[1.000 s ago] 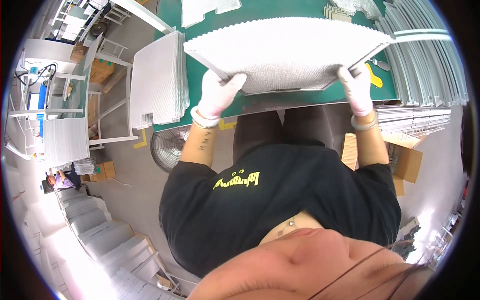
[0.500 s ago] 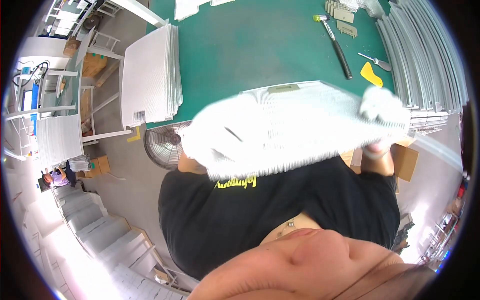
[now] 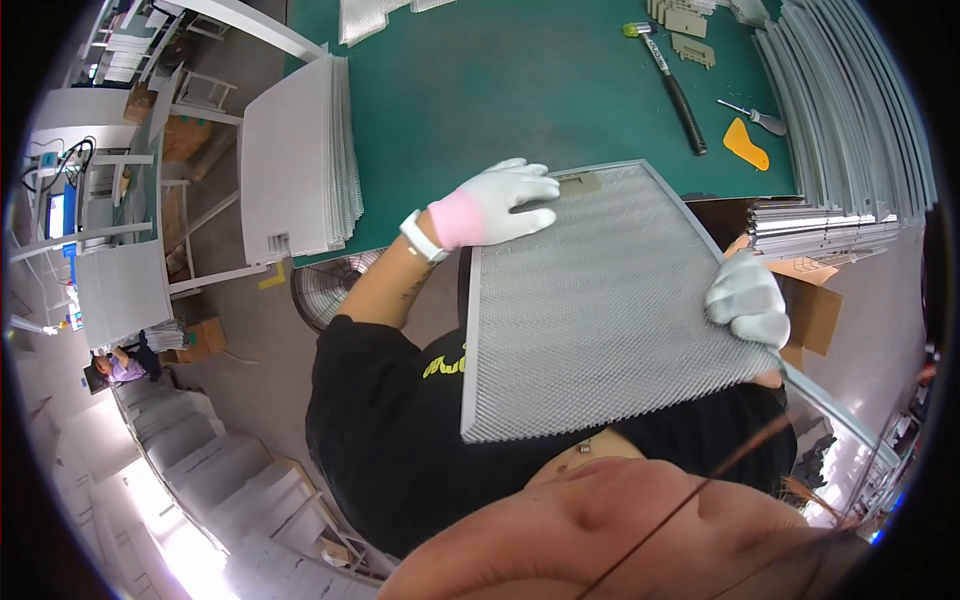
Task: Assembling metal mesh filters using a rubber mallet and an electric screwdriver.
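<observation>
Green worktop (image 3: 480, 90) is stretching out before us, and across its near edge we are holding a framed metal-mesh panel (image 3: 600, 310); whether it is touching the worktop, we cannot tell. Our gloved right hand (image 3: 747, 298) is gripping the panel's side, fingers curled closed, while our gloved left hand (image 3: 505, 203) is lying open over a corner at the worktop's near edge, fingers extended. Beside the right hand, a pale frame strip (image 3: 840, 402) is pointing away from the worktop. On the worktop's right side, a mallet (image 3: 675, 95), a screwdriver (image 3: 755, 116) and a yellow scraper (image 3: 745, 145) are lying apart; stacked mesh sheets (image 3: 292, 150) are resting at its left edge.
</observation>
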`<state>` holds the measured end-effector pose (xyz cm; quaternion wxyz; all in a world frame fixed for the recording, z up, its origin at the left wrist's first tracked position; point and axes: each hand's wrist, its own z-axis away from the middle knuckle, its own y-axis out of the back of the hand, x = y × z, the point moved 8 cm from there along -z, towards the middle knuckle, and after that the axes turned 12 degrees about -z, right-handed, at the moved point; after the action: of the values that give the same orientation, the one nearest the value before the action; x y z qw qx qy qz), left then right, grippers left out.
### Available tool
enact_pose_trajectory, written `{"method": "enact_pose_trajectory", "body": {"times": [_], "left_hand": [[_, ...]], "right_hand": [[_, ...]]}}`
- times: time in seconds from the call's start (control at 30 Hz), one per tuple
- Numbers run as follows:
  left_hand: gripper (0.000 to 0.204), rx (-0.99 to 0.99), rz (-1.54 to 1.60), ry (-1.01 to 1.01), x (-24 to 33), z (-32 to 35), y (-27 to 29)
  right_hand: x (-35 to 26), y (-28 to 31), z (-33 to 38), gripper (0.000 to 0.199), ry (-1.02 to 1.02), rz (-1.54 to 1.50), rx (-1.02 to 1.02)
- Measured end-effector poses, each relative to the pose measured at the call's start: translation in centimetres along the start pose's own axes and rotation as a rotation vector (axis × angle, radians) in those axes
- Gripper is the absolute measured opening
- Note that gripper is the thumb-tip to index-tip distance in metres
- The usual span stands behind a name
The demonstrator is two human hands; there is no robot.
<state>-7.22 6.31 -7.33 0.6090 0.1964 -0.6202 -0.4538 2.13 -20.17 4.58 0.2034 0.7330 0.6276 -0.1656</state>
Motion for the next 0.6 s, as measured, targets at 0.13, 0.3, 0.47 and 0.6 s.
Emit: {"method": "enact_pose_trajectory", "body": {"times": [0.13, 0.3, 0.47, 0.6], "left_hand": [[0.067, 0.201, 0.759, -0.777, 4.4, 7.1, 4.5], [0.012, 1.475, 0.238, -0.451, 9.2, 10.0, 13.1], [0.019, 1.662, 0.067, -0.076, 5.9, 9.8, 15.4], [0.015, 1.627, -0.119, 0.251, 4.8, 10.2, 15.2]], "right_hand": [[2.8, 1.9, -5.4, 0.051, -0.151, 0.295, 0.356], [11.4, 7.0, -2.1, 0.058, -0.423, 0.395, 0.528], [19.5, 3.9, 6.3, 0.122, -0.605, 0.758, 0.543], [19.3, 4.4, 5.3, 0.109, -0.754, 0.865, 0.587]]}}
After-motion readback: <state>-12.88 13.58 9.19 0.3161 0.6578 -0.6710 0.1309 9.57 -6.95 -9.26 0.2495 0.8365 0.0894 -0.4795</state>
